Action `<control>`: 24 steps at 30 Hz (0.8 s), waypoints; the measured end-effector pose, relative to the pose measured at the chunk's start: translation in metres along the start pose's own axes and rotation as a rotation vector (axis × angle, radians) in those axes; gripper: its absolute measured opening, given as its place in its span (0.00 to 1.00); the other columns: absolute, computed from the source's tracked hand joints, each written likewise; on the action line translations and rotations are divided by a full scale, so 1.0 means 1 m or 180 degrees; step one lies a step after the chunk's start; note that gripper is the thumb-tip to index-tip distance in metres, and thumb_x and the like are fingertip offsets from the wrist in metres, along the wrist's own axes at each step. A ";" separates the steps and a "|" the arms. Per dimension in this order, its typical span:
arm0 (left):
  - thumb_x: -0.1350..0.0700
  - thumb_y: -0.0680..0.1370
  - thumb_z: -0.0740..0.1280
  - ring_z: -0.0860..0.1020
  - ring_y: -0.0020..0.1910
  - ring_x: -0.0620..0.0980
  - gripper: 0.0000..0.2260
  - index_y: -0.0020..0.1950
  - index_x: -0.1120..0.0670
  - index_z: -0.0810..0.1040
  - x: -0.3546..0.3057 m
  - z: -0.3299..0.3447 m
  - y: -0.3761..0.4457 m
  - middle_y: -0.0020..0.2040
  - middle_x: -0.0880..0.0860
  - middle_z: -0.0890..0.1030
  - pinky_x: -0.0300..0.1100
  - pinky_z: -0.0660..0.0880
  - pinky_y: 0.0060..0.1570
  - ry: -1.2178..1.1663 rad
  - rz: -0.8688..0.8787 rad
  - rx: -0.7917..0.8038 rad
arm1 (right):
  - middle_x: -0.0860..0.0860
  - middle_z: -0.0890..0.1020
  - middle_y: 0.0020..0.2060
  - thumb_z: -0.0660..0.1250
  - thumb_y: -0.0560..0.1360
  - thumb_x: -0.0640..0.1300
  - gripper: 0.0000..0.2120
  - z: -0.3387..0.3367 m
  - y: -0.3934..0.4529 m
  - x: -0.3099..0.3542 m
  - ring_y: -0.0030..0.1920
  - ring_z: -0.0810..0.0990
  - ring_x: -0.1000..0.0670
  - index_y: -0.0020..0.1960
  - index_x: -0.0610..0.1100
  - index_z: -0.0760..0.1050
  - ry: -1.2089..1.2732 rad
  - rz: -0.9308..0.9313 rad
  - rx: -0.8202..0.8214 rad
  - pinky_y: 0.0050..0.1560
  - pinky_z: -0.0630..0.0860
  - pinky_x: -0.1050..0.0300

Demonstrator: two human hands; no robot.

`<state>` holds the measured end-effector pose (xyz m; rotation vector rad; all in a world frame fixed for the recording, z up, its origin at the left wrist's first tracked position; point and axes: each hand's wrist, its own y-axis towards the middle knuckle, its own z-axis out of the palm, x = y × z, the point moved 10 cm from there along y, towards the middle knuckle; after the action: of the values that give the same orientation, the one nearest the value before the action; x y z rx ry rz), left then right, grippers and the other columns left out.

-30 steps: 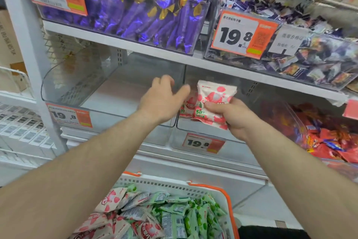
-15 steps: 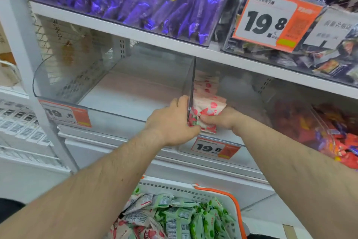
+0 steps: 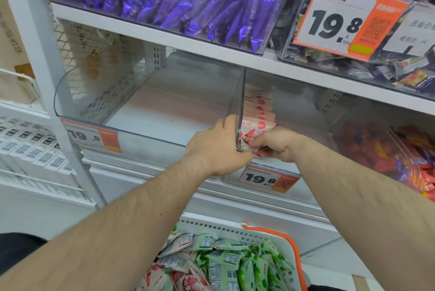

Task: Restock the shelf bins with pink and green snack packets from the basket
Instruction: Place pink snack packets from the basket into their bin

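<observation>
My right hand [image 3: 276, 143] pinches a stack of pink snack packets [image 3: 254, 129] at the front left corner of the middle clear bin [image 3: 294, 111]. More pink packets stand in a row behind them along the bin's left wall. My left hand [image 3: 215, 145] grips the front end of the clear divider wall between this bin and the left clear bin [image 3: 141, 107], which holds nothing. The white basket [image 3: 235, 227] with orange handle sits low in view, holding several green packets [image 3: 247, 267] and pink ones [image 3: 186, 281].
Above, a bin of purple sweets [image 3: 200, 0] and one of dark mixed sweets [image 3: 376, 71] with orange price tags. A bin of red and orange packets [image 3: 400, 154] lies to the right. A white shelf post [image 3: 42, 74] rises at the left.
My right hand carried the pink packets down into the middle bin's front left corner. My left hand dropped onto the divider wall and took hold of it. The camera moved closer.
</observation>
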<state>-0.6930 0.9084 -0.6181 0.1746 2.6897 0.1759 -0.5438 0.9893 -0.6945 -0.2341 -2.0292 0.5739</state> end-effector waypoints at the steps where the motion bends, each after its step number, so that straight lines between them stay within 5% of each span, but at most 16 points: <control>1: 0.37 0.72 0.64 0.78 0.54 0.55 0.29 0.67 0.49 0.61 0.000 -0.001 0.000 0.63 0.51 0.73 0.48 0.70 0.46 0.0004 -0.0001 -0.0029 | 0.42 0.84 0.49 0.73 0.71 0.32 0.11 -0.002 -0.003 0.000 0.45 0.82 0.47 0.52 0.40 0.80 0.0018 0.0014 -0.0022 0.51 0.80 0.52; 7: 0.35 0.73 0.64 0.74 0.61 0.54 0.30 0.69 0.50 0.63 -0.003 -0.006 -0.004 0.65 0.52 0.72 0.50 0.72 0.55 -0.0193 0.0012 -0.0077 | 0.45 0.83 0.48 0.76 0.71 0.42 0.11 -0.019 -0.037 -0.004 0.50 0.81 0.47 0.48 0.42 0.77 -0.0278 0.0246 -0.0252 0.56 0.80 0.50; 12: 0.43 0.73 0.65 0.71 0.63 0.54 0.29 0.70 0.57 0.67 -0.006 -0.046 -0.031 0.64 0.54 0.71 0.48 0.68 0.63 -0.0709 0.0391 -0.0845 | 0.49 0.80 0.50 0.68 0.75 0.56 0.18 -0.044 -0.100 0.045 0.51 0.77 0.44 0.58 0.45 0.75 -0.1667 -0.0745 -0.1724 0.48 0.73 0.54; 15: 0.45 0.71 0.63 0.72 0.61 0.54 0.27 0.67 0.56 0.70 -0.009 -0.046 -0.055 0.62 0.53 0.74 0.49 0.65 0.60 -0.0209 0.0609 -0.0872 | 0.50 0.79 0.46 0.53 0.77 0.68 0.25 -0.015 -0.125 0.045 0.53 0.78 0.43 0.50 0.51 0.78 -0.2514 -0.0811 -0.1363 0.48 0.72 0.53; 17: 0.47 0.73 0.63 0.71 0.65 0.53 0.27 0.71 0.54 0.68 -0.007 -0.035 -0.063 0.65 0.52 0.73 0.47 0.60 0.63 -0.0125 0.0617 -0.0613 | 0.45 0.81 0.54 0.44 0.79 0.68 0.33 0.005 -0.132 0.032 0.59 0.76 0.42 0.56 0.49 0.80 -0.2531 -0.0713 -0.0858 0.57 0.72 0.50; 20: 0.52 0.75 0.66 0.69 0.67 0.52 0.27 0.73 0.53 0.66 -0.002 -0.018 -0.069 0.68 0.52 0.72 0.44 0.58 0.68 -0.0363 0.0611 -0.0247 | 0.45 0.73 0.70 0.40 0.80 0.66 0.35 0.028 -0.137 0.028 0.69 0.70 0.44 0.71 0.46 0.72 -0.2130 -0.0773 -0.0418 0.67 0.65 0.53; 24: 0.55 0.73 0.66 0.73 0.63 0.55 0.22 0.67 0.58 0.72 -0.005 -0.024 -0.076 0.62 0.56 0.75 0.45 0.67 0.64 -0.0574 0.0758 -0.0350 | 0.45 0.69 0.73 0.39 0.81 0.64 0.34 0.045 -0.134 0.041 0.73 0.66 0.44 0.74 0.46 0.68 -0.2080 -0.0943 -0.0327 0.69 0.62 0.53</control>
<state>-0.7061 0.8308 -0.6064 0.4549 2.4669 0.3616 -0.5935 0.8748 -0.6160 0.2263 -2.6629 0.3841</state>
